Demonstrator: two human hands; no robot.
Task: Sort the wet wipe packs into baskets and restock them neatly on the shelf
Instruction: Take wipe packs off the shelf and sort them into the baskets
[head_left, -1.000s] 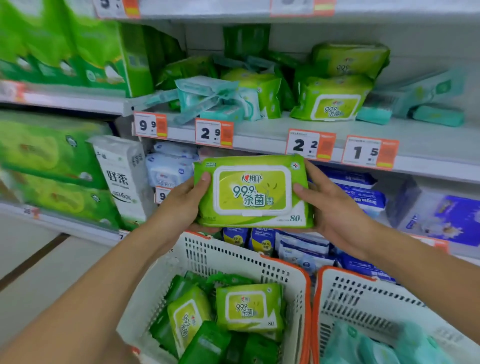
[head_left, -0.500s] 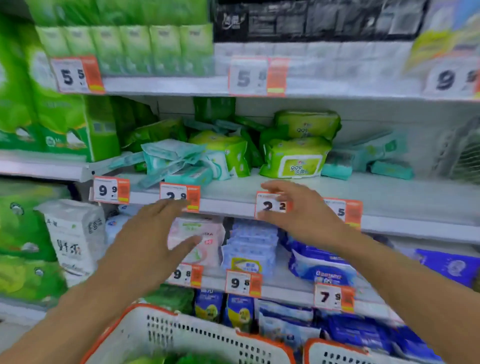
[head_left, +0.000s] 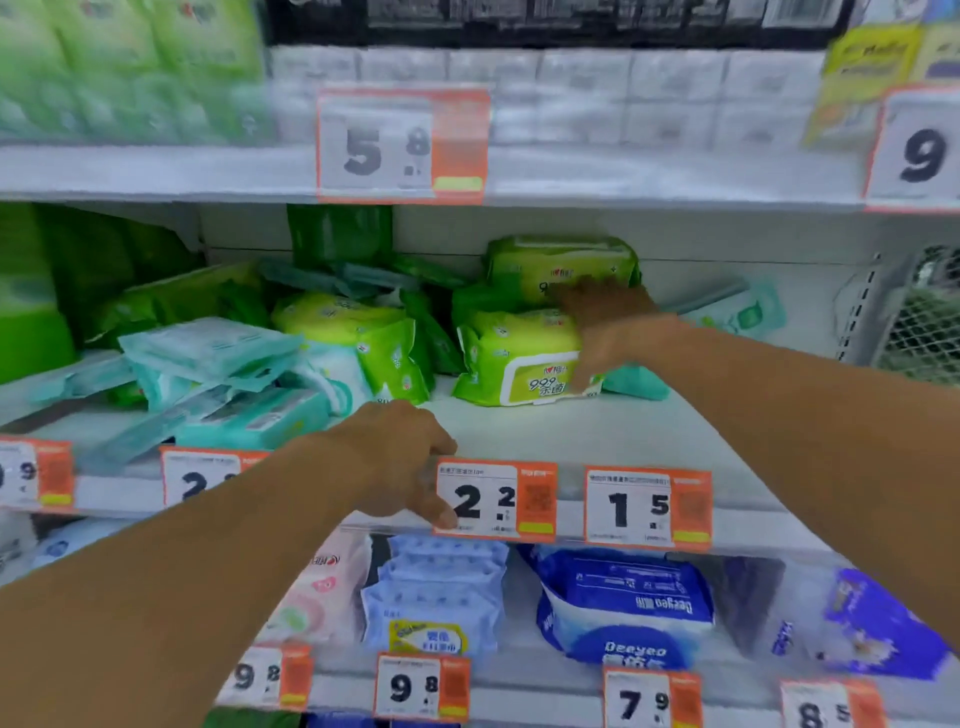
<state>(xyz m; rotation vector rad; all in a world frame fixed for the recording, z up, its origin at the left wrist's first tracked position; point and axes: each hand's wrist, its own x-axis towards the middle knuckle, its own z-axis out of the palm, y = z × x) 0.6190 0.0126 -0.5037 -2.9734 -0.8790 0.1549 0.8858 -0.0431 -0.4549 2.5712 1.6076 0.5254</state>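
Two lime-green wet wipe packs are stacked on the middle shelf, the upper pack on the lower pack. My right hand lies spread against the right side of this stack, fingers on the upper pack's front and thumb down on the lower one. My left hand rests on the shelf's front edge beside the 2.2 price tag, fingers loosely bent and holding nothing. The baskets are out of view.
A jumble of teal packs, another lime pack and dark green packs fills the shelf's left half. Teal packs lie to the right. Blue wipe packs fill the shelf below; a wire rack stands far right.
The lime pack I held over the baskets has left my hands. The view rose to the shelf. My right hand reached onto the lime stack; my left moved to the shelf edge.
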